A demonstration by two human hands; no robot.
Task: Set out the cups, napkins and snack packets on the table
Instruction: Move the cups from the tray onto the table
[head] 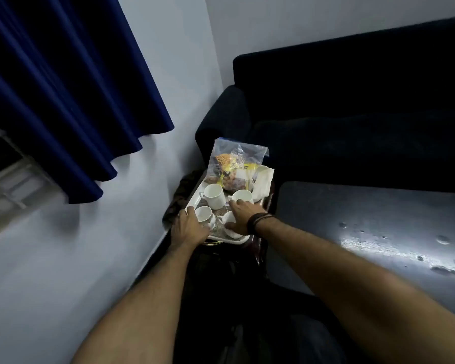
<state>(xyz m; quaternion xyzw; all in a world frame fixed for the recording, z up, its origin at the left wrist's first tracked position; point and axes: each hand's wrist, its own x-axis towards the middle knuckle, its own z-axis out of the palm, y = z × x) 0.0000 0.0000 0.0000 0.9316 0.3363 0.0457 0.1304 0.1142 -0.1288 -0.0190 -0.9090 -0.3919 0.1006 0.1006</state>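
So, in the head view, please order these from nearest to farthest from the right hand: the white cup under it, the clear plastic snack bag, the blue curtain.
1. White cup, under the right hand, on the tray.
2. Clear plastic snack bag, at the tray's far end.
3. Blue curtain, far left, on the wall.

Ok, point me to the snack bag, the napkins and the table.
snack bag [234, 166], head view, middle of the clear bag.
napkins [263, 181], head view, white folded stack.
table [365, 232], head view, bare dark top.
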